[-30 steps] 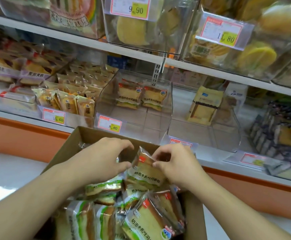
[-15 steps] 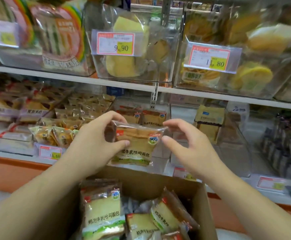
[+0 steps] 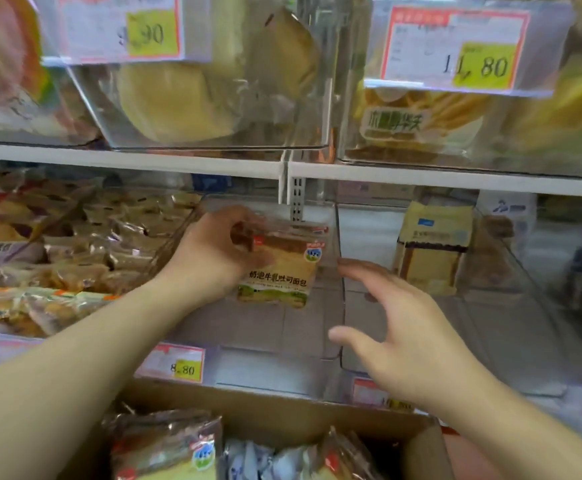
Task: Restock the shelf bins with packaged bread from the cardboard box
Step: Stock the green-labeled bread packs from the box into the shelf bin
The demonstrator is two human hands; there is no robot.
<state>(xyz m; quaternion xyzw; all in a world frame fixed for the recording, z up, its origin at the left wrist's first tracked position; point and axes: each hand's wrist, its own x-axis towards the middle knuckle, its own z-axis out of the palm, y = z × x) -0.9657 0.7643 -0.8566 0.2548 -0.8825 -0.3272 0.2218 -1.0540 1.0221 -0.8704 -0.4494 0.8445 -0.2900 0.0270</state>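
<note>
Bread pack (image 3: 277, 271) sits upright inside the clear bin (image 3: 331, 348) above the 8.80 price tag (image 3: 171, 363), pinched at its upper left corner by the left hand (image 3: 213, 256). Just right of the bin, the right hand (image 3: 396, 327) hovers with fingers spread, holding nothing. Wrapper looks thin and slick, the loaf light and squashable, so holding the sealed edges seems safest. More packs wait in the cardboard box (image 3: 282, 410) below the bin.

Price tag (image 3: 455, 46) on upper bin 11.80, lower tag (image 3: 171, 363) 8.80, bread packet (image 3: 279, 271) 奶泡牛乳吐司面包
</note>
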